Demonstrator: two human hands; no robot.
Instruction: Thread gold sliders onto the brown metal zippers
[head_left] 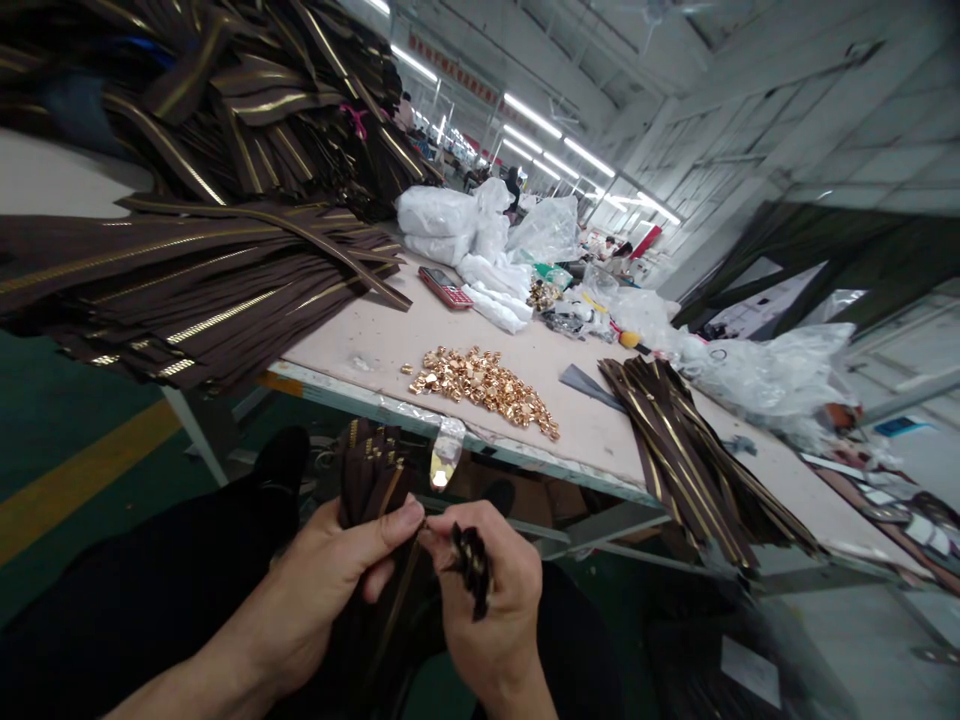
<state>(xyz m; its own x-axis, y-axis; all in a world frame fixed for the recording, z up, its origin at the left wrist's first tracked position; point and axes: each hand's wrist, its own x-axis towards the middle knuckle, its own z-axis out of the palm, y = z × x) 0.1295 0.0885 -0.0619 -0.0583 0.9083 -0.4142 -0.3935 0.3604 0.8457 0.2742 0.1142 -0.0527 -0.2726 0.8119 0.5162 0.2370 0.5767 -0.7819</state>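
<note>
My left hand (326, 580) grips a bundle of dark brown zippers with brass teeth (367, 480), its thumb pressed across the tapes. My right hand (491, 600) pinches a short dark bunch of zipper ends (472, 565) close to the left hand. Both hands are below the table's front edge, over my lap. On the table beyond them lies a heap of small gold zipper sliders (480, 385). To the right, a loose stack of brown brass-toothed zippers (690, 460) rests on the tabletop, its ends overhanging the front edge.
A large mass of brown zippers (187, 180) hangs at upper left above the long pale table (360, 340). Clear plastic bags, white packages (435, 215) and a red phone (445, 288) lie on the table. Distant workers sit along a long factory hall.
</note>
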